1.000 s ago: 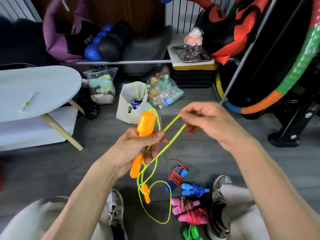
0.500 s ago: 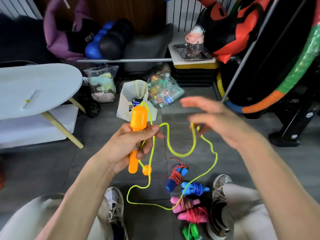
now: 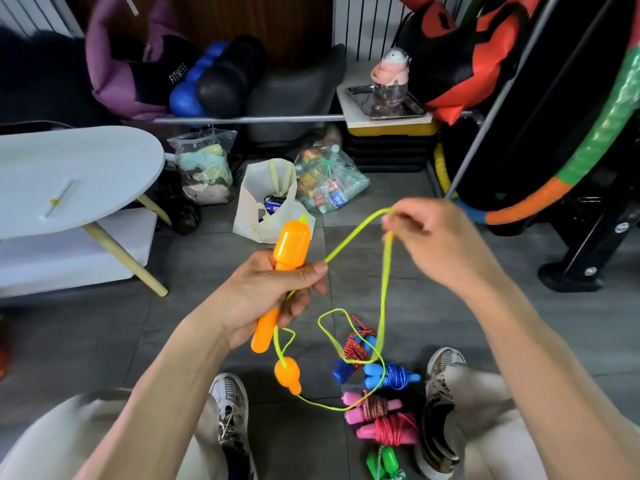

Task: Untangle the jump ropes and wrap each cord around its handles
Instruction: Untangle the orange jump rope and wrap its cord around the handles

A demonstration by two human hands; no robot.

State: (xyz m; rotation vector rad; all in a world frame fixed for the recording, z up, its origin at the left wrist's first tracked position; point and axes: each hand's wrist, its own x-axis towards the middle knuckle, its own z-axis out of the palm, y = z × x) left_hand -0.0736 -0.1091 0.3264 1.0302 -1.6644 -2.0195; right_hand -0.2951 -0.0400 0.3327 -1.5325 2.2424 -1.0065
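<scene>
My left hand (image 3: 266, 299) grips an orange jump-rope handle (image 3: 289, 247) upright, thumb pressing the yellow-green cord (image 3: 356, 237) against it. My right hand (image 3: 436, 244) pinches that cord up and to the right, so a taut span runs between both hands. From my right hand the cord drops in loose loops down to the floor. The second orange handle (image 3: 287, 374) dangles below my left hand. Wrapped ropes lie on the floor between my feet: blue handles with red cord (image 3: 353, 355), blue with blue cord (image 3: 393, 375), two pink bundles (image 3: 377, 417), and a green pair (image 3: 384, 462).
A white oval table (image 3: 76, 174) stands at the left. Bags (image 3: 270, 199) and clutter sit on the floor ahead. Black exercise equipment with a coloured hoop (image 3: 568, 174) fills the right. My shoes (image 3: 230, 410) and knees frame the bottom of the view.
My right hand went from open above the slack cord to pinching it and lifting it up and right. The loose loop has tightened between my hands; the free handle hangs lower.
</scene>
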